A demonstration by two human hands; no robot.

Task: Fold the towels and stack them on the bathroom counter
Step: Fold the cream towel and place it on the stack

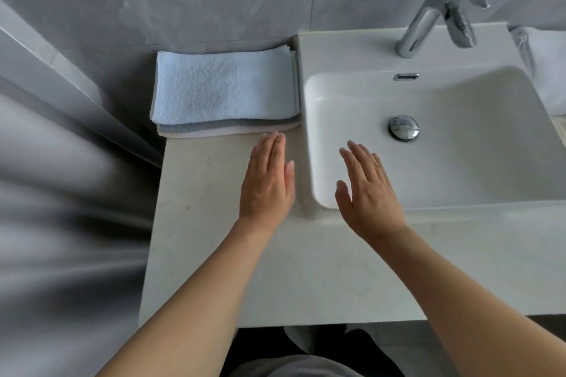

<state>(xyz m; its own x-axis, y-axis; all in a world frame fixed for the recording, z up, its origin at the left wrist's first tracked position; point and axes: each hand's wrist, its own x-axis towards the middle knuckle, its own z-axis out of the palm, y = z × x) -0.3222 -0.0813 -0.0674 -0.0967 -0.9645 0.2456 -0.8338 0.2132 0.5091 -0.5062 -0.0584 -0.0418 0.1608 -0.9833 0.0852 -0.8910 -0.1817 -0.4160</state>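
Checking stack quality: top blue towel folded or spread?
Folded. The blue towel lies as a flat rectangle atop the stack; both hands are off it.

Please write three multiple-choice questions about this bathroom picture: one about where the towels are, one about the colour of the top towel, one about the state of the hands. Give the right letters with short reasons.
1. Where is the stack of towels?
A. inside the sink
B. on the counter, left of the sink, against the wall
C. hanging on the tap

2. What colour is the top towel?
A. light blue
B. red
C. black

3. How are the left hand and right hand?
A. both gripping a towel
B. both in fists
C. both open, holding nothing

Key: 1 B, the stack lies on the counter beside the sink. 2 A, its terry surface is pale blue. 3 C, the fingers are straight and no towel is held.
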